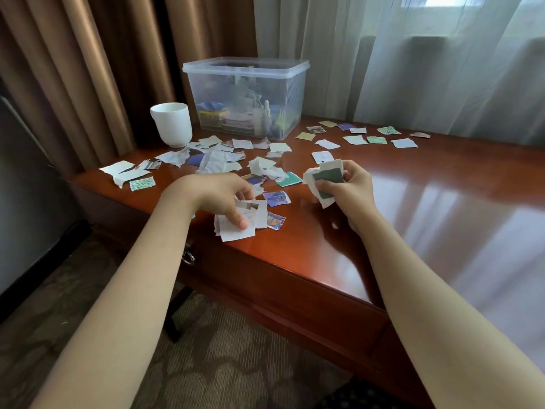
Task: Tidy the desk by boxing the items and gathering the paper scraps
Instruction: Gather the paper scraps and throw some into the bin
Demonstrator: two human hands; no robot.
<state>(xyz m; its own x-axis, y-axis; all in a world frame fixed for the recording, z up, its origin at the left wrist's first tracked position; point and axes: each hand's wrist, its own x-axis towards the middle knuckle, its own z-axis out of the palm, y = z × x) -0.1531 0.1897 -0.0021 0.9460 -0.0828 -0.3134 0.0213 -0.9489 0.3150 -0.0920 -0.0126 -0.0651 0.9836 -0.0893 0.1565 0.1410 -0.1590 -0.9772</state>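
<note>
Left grip pinches scraps; right grip holds stack.

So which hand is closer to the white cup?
Left. The left hand, holding white scraps, is in front of the white cup, slightly to its right. The right hand, holding a scrap bundle, is much farther right.

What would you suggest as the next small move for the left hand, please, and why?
Probably lift the white scraps that the left hand pinches near the front edge of the desk and add them to the stack in the right hand, since that hand holds gathered pieces and many more lie loose.
</note>
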